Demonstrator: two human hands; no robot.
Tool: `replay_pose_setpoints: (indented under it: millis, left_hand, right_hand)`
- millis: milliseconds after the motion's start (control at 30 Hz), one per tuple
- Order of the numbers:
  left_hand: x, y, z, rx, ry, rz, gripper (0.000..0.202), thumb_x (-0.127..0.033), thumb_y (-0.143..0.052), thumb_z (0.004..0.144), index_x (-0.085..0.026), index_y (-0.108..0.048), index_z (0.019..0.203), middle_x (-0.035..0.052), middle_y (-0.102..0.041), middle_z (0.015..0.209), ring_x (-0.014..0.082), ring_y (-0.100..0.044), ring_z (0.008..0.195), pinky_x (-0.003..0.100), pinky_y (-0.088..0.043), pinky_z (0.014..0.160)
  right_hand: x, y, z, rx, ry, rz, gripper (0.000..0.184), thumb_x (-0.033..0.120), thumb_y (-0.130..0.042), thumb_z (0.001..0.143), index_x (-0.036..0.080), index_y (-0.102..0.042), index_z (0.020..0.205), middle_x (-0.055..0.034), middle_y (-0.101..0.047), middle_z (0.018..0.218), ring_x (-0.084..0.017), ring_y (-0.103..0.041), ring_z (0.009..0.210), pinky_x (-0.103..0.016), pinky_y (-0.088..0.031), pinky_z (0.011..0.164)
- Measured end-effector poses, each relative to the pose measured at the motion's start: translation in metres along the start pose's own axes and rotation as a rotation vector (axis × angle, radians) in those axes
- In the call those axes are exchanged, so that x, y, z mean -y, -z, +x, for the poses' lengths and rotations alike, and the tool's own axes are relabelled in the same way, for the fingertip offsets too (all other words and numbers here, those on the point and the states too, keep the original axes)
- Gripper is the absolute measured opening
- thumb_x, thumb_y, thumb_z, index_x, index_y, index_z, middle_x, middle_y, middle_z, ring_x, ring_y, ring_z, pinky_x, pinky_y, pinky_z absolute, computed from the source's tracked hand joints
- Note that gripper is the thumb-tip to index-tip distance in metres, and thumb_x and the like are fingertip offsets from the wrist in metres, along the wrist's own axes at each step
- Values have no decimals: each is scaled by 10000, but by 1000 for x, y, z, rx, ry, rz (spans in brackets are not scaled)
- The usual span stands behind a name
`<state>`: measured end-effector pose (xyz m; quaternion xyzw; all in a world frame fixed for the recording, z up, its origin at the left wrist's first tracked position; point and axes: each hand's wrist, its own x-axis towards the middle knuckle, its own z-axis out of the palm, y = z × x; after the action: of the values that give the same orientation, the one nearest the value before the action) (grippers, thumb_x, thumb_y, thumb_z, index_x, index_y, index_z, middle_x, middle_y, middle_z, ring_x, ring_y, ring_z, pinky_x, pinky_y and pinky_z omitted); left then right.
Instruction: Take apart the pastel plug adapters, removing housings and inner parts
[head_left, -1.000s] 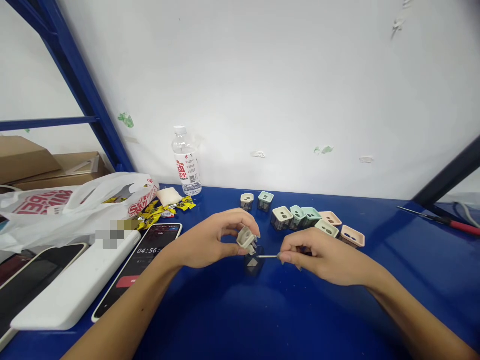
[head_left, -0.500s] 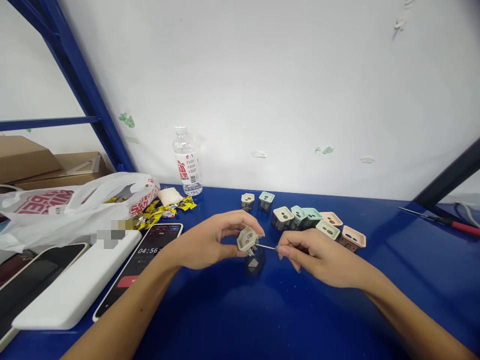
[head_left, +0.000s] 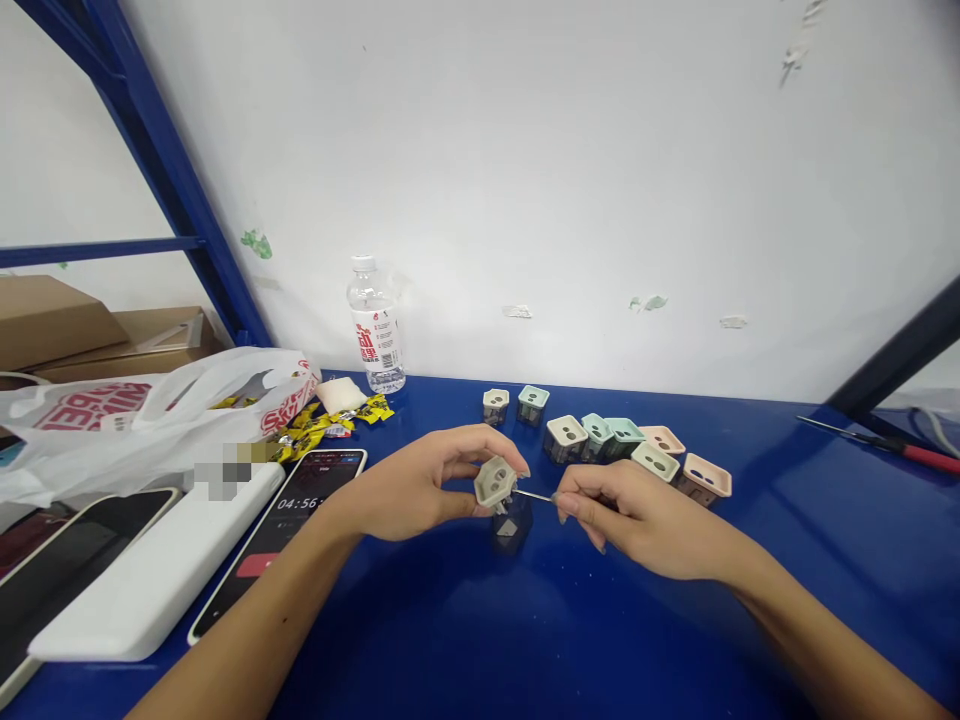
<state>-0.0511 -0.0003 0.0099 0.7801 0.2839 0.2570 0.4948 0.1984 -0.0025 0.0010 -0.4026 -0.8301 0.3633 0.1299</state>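
Note:
My left hand (head_left: 420, 485) pinches a small beige square cap (head_left: 495, 482) with two holes, held just above the blue table (head_left: 525, 620). My right hand (head_left: 637, 515) grips a thin metal tool (head_left: 536, 496) whose tip touches the side of the cap. Directly under the cap stands a small dark transparent body (head_left: 510, 525). Behind my hands sits a group of several similar small boxes (head_left: 611, 440) in beige, mint and pink.
A water bottle (head_left: 375, 325) stands by the wall. Left lie a white plastic bag (head_left: 142, 415), yellow sweet wrappers (head_left: 322, 420), a phone showing a timer (head_left: 289, 520), a white flat box (head_left: 157, 565) and another phone (head_left: 60, 565). A red-handled tool (head_left: 892, 442) lies far right.
My right hand has lifted slightly and brought the thin tool's tip from below the cap up against its side. My left hand has turned the cap a little.

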Motion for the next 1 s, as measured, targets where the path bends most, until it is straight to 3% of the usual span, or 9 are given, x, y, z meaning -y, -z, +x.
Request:
replay_pose_setpoints:
  millis: [233,400,633,1000]
  left_hand:
    - [1,0,1,-12,-9,23,415,0,-586,788,-186,-594,1158,49,-546,1164,139,-549,1073,271,-457,949]
    - [4,0,2,-44,6,-10,378,-74,-605,814,-217,-638,1162,59,-553,1247,171,-552,1130,278,-491,920]
    - [9,0,5,-109,1,97,335,-172,-627,826,-207,-656,1159,61,-593,1244,179,-607,1055,260,-524,839]
    - [6,3,7,-142,40,219,300,-288,-590,876,-205,-667,1154,35,-615,1256,168,-572,1145,246,-453,976]
  right_hand:
    - [3,-6,-3,61,-70,48,374,412,-315,999,183,-538,804,37,-573,592,-56,-447,401,-175,-345,426]
    - [9,-11,-4,-112,68,-160,332,310,-361,991,188,-512,721,36,-540,590,-85,-453,513,-201,-338,510]
    - [8,-20,-3,-249,157,-278,298,242,-385,978,185,-550,737,31,-538,618,-98,-438,522,-227,-312,519]
    - [-10,-30,0,-677,527,-742,192,154,-492,926,160,-653,822,6,-538,598,-131,-430,530,-281,-253,509]
